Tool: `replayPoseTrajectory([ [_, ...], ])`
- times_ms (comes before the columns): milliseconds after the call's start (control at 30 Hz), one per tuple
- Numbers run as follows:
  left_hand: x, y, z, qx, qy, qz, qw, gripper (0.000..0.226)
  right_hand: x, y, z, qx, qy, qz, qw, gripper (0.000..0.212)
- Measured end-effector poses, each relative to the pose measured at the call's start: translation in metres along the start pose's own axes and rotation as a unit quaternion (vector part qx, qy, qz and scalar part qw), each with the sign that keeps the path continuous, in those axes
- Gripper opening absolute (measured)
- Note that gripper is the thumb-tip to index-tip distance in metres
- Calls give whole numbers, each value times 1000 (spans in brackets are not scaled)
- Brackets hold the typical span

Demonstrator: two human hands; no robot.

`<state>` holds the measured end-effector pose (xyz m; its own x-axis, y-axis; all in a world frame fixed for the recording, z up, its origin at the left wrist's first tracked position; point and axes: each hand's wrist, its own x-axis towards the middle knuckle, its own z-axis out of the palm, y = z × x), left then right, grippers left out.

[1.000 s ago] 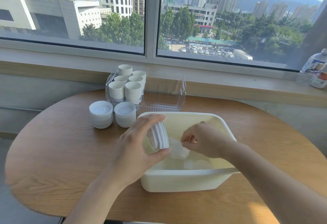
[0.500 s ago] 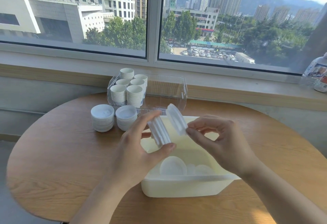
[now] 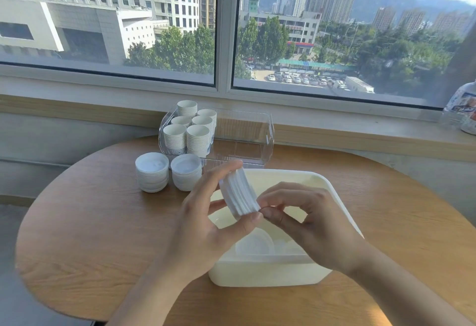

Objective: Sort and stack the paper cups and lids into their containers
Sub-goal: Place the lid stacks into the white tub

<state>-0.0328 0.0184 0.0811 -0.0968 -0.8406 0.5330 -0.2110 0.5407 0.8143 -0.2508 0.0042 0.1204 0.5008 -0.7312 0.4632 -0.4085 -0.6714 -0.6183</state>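
Half a second ago the right hand [image 3: 306, 225] held a single lid apart from the small stack of white plastic lids [image 3: 239, 193]; now that lid sits against the stack's near end, with the right thumb and forefinger curled in a narrow pinch at its edge. The left hand [image 3: 206, 225] grips the stack on edge, its thumb under the lower rim and its fingers curled over the top, above the far left part of the cream rectangular plastic tub [image 3: 260, 273]. More loose translucent lids [image 3: 255, 244] lie inside the tub near its front wall. The tub stands toward the front edge of the round wooden table [image 3: 85, 235]. Beyond it, toward the table's far edge, two short piles of white lids [image 3: 167, 172] stand side by side on the wood, just in front of a clear plastic bin [image 3: 244, 137] whose left part holds six stacks of white paper cups [image 3: 192, 131].
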Motion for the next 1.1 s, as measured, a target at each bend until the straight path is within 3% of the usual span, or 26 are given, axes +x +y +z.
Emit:
replayPoseTrajectory([
  [133,-2,3,-2,8,7,18,1000,70,3,-5,-7,95,-5,80,992,24],
  [233,-1,8,-2,54,-6,53,997,72,7,-8,-12,171,-45,145,974,58],
  [300,0,10,-2,76,-23,73,994,76,8,-10,-12,188,-81,156,966,69],
  [633,-4,14,-4,18,-51,21,998,87,8,-4,-11,202,-53,112,971,63],
  [833,-1,12,-3,55,-38,63,996,79,13,-4,-3,261,-31,97,960,59],
  [967,2,5,-7,108,-23,92,990,73,16,0,-2,188,-56,112,974,64],
  [1100,5,-7,-17,158,-8,90,983,70,21,24,-9,-65,-112,107,986,51],
])
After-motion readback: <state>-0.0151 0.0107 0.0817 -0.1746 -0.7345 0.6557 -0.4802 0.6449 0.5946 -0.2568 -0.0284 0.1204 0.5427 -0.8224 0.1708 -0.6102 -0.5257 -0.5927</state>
